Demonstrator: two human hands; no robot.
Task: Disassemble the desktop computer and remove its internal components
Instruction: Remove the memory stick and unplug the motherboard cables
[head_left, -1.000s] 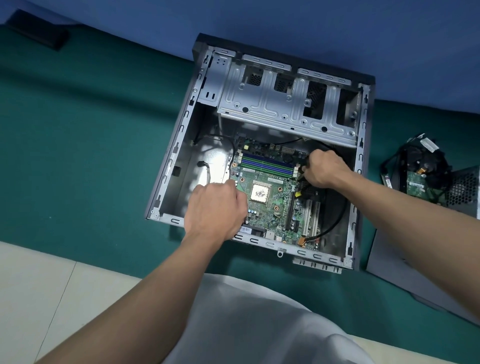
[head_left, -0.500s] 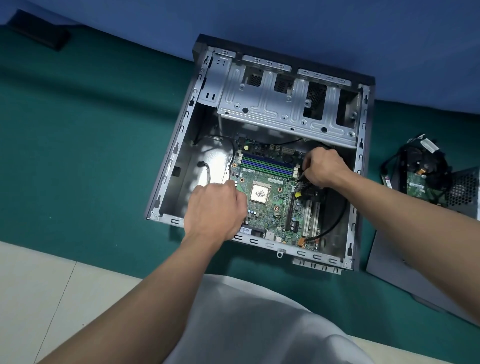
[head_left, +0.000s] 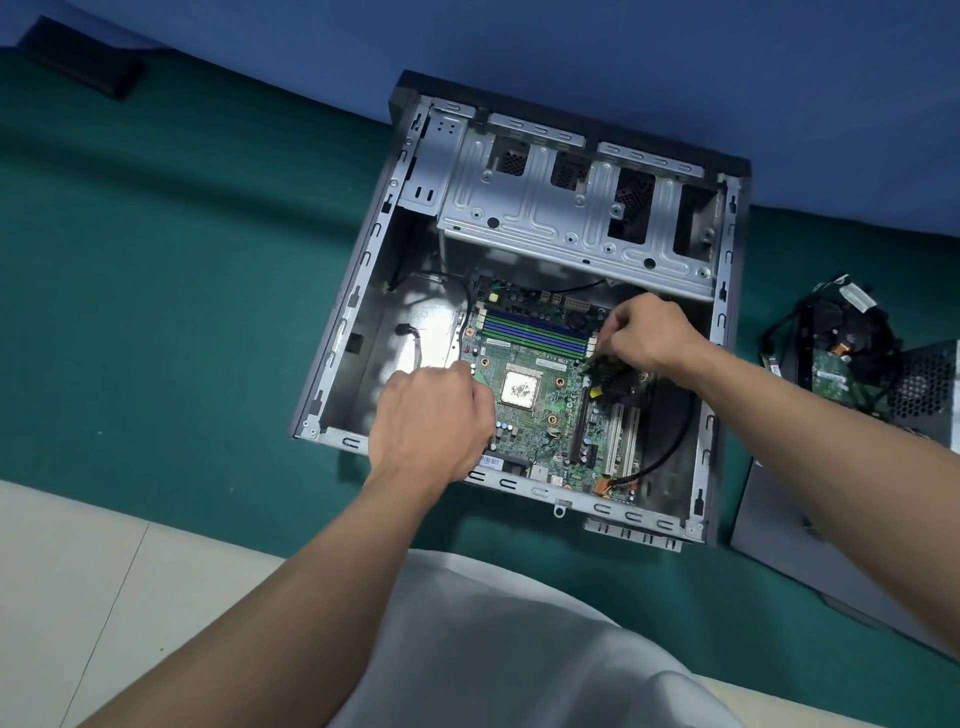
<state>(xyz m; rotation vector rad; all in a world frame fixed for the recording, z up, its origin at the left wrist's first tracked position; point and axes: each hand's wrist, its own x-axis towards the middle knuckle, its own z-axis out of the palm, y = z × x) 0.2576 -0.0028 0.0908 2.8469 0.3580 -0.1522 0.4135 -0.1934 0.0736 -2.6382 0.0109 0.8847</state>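
Two hands are inside the open desktop case (head_left: 340, 338), which lies on the green mat (head_left: 182, 260) with the motherboard (head_left: 524, 358) flat in its floor. My left hand (head_left: 434, 421) is curled over the board's near-left edge, back to the camera, so I cannot tell whether it grips. My right hand (head_left: 644, 335) pinches a small fitting I cannot identify beside the memory slots (head_left: 535, 330). The black cable (head_left: 672, 441) looks plugged in at the orange connector (head_left: 601, 486), so lifting now could wrench that header. Uneven pulling could also flex the board or scrape the bare CPU (head_left: 519, 389).
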